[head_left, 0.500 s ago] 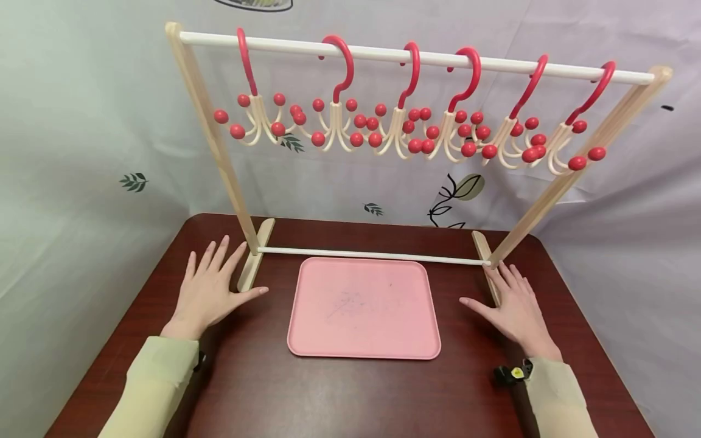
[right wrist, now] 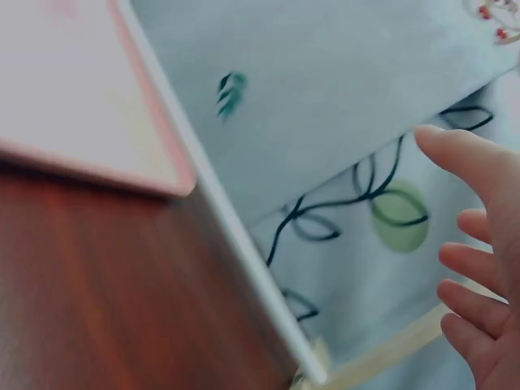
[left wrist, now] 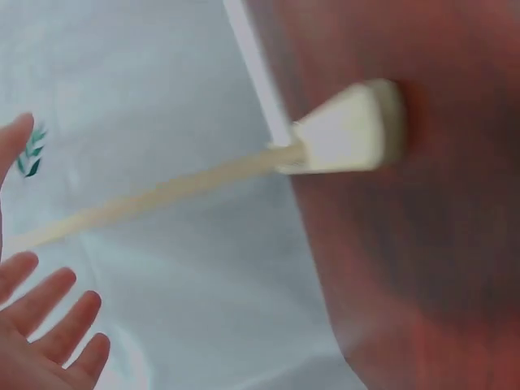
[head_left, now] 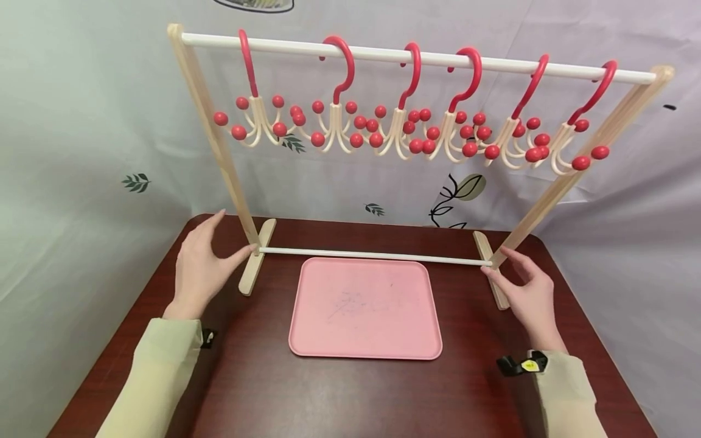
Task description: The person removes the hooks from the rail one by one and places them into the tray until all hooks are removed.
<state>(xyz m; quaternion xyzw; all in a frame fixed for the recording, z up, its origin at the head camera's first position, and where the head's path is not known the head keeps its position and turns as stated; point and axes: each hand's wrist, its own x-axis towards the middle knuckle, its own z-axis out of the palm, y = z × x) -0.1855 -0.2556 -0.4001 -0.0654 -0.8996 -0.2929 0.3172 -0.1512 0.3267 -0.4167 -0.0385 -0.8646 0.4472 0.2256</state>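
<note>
A small wooden garment rack stands on the table, with a white top rail and a thin white lower rail. Several hangers with red hooks and red-balled prongs hang in a row from its top. My left hand is at the foot of the left post, thumb and fingers spread wide apart; in the left wrist view its fingers enclose nothing. Around the foot of the right post, the thumb and index finger of my right hand are parted, its fingers loosely bent.
A pink tray lies flat on the dark red table, just in front of the lower rail. The post feet rest on the tabletop to either side. Behind the rack hangs a pale cloth with leaf prints.
Both hands have lifted from lying flat and turned on edge beside the post feet, thumbs toward the posts. The rack, hangers and tray stay in place.
</note>
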